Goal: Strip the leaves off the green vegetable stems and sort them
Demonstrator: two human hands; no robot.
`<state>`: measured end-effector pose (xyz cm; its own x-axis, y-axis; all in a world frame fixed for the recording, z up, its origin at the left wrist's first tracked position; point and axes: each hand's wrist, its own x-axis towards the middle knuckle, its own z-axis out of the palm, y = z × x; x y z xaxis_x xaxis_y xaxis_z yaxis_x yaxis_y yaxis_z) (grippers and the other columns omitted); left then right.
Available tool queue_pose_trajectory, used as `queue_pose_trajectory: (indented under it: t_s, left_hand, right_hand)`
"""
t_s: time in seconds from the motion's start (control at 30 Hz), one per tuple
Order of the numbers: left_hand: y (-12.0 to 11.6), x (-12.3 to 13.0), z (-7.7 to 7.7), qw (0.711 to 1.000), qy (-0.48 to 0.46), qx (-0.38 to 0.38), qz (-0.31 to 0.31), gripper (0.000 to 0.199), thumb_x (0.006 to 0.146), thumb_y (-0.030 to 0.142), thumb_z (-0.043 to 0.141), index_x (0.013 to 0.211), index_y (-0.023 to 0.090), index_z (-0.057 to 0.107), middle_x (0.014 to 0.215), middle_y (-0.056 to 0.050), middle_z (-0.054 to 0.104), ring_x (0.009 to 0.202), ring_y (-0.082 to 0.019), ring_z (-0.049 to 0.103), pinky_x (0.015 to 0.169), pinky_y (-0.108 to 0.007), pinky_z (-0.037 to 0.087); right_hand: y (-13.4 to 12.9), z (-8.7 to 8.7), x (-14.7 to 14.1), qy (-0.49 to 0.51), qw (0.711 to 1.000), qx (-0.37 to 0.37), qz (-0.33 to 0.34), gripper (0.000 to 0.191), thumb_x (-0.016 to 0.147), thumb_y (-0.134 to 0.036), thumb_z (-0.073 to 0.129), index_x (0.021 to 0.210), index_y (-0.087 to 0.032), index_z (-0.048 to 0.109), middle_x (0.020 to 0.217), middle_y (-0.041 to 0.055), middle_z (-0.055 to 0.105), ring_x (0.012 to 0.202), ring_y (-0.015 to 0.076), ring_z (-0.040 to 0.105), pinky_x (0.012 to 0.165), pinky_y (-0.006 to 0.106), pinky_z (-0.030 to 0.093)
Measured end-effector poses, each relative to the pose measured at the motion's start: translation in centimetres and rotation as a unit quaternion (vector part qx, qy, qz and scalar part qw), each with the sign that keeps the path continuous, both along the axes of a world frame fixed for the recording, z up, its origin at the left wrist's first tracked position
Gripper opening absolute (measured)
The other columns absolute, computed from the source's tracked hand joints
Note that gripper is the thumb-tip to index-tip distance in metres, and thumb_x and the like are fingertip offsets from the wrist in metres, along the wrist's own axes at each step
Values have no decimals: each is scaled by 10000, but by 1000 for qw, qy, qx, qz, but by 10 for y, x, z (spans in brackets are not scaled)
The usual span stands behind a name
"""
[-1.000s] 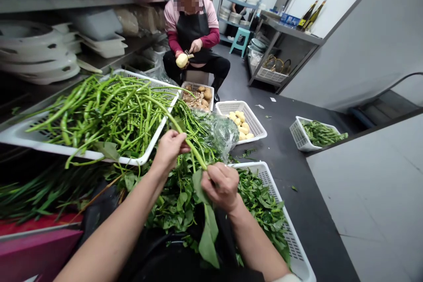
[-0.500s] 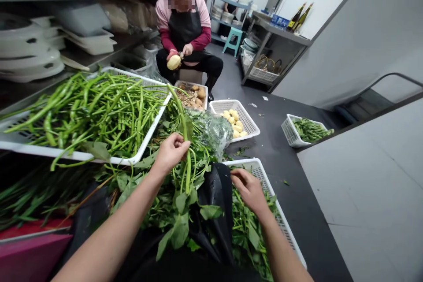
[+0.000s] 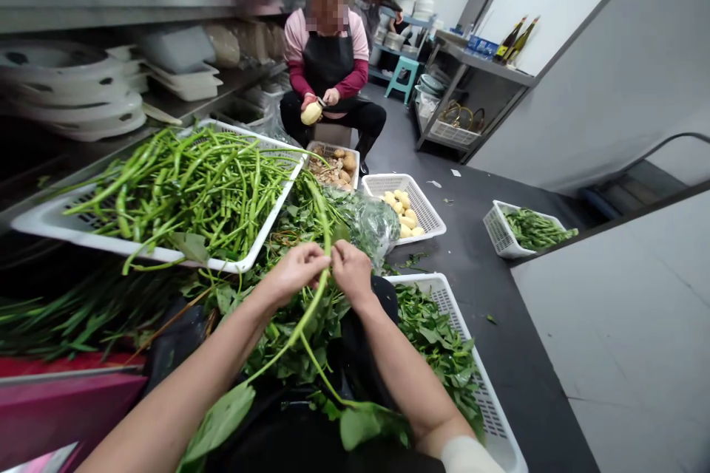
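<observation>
Right of the white basket of stems point(image 3: 241, 264), the left hand point(image 3: 296, 271) pinches a vegetable stem point(image 3: 307, 318), the right hand point(image 3: 352, 271) apparently a leaf point(image 3: 340, 231); stripping seemingly underway, calling for a firm pull.

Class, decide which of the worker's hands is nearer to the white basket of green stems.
Left. The left hand is just right of the white basket; the right hand is farther right, across the held stem.
</observation>
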<state>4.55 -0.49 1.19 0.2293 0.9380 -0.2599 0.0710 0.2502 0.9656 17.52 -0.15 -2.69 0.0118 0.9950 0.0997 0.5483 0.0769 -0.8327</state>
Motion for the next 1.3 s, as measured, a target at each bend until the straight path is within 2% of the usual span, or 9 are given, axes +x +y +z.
queue_pose_trajectory:
  t_s: [0.1, 0.3, 0.4, 0.53, 0.73, 0.8, 0.97, 1.13, 1.3]
  left_hand:
    - [3, 2, -1, 999, -35, -24, 7, 293, 559, 419, 652, 627, 169, 516, 540, 23, 551, 474, -95, 489, 447, -193, 339]
    - [13, -6, -7, 998, -34, -36, 30, 339, 546, 460, 652, 668, 153, 574, 613, 3, 573, 508, -93, 464, 462, -198, 315]
    - [1, -9, -5, 999, 16, -13, 41, 391, 560, 480, 629, 783, 160, 611, 729, -22, 611, 658, -153, 548, 529, -230, 396]
    - [-21, -19, -3, 996, 83, -24, 16, 438, 552, 489, 640, 864, 185, 595, 836, -34, 635, 756, -207, 593, 562, -271, 459]
    - [-36, -37, -13, 996, 41, -73, -36, 372, 566, 456, 687, 760, 191, 512, 589, 37, 583, 557, -129, 541, 512, -220, 398]
    - [-38, -42, -14, 995, 44, -69, -54, 352, 564, 467, 682, 691, 186, 513, 542, 49, 544, 494, -103, 483, 481, -208, 349]
    - [-39, -48, -16, 994, 51, -79, -60, 353, 551, 490, 664, 643, 181, 522, 563, 27, 555, 513, -113, 486, 481, -212, 324]
    - [-32, -41, -27, 995, 97, -21, 23, 328, 513, 456, 664, 610, 181, 512, 504, 54, 499, 487, -105, 440, 482, -211, 316]
    - [-33, -44, -28, 994, 105, -18, 14, 341, 524, 493, 636, 594, 191, 495, 502, 55, 484, 467, -104, 430, 462, -214, 316]
  right_hand:
    - [-4, -5, 6, 198, 973, -120, -16, 224, 827, -366, 416, 671, -206, 408, 602, -35, 440, 526, 107, 438, 513, 220, 407]
    - [-36, -4, -7, 373, 886, -228, 157, 300, 677, -434, 627, 779, -195, 477, 626, -56, 486, 446, 62, 414, 376, 168, 337]
    - [-38, -5, -13, 345, 902, -195, 172, 246, 696, -392, 618, 702, -180, 493, 510, -86, 397, 373, 32, 307, 345, 161, 255]
    - [-32, -9, -13, 262, 940, -165, 143, 240, 721, -391, 596, 657, -176, 512, 510, -68, 442, 374, 46, 386, 348, 166, 306]
    - [-20, -8, -12, 276, 910, -233, 206, 193, 721, -353, 557, 652, -187, 488, 503, -62, 488, 381, 70, 421, 402, 190, 385]
    - [-11, -6, -6, 211, 926, -206, 234, 116, 726, -277, 541, 658, -185, 525, 531, -56, 504, 430, 76, 438, 457, 191, 390]
    - [2, -6, 7, 33, 992, -89, 78, 156, 743, -137, 481, 619, -182, 564, 543, -43, 509, 540, 95, 455, 547, 190, 366]
    - [-35, -7, -11, 60, 945, -204, 247, 202, 785, -291, 538, 633, -166, 586, 498, -64, 451, 449, 72, 378, 447, 178, 288]
    - [-49, -7, -24, -85, 950, -60, 293, 160, 799, -203, 536, 646, -176, 576, 588, -42, 519, 568, 98, 469, 552, 191, 336]
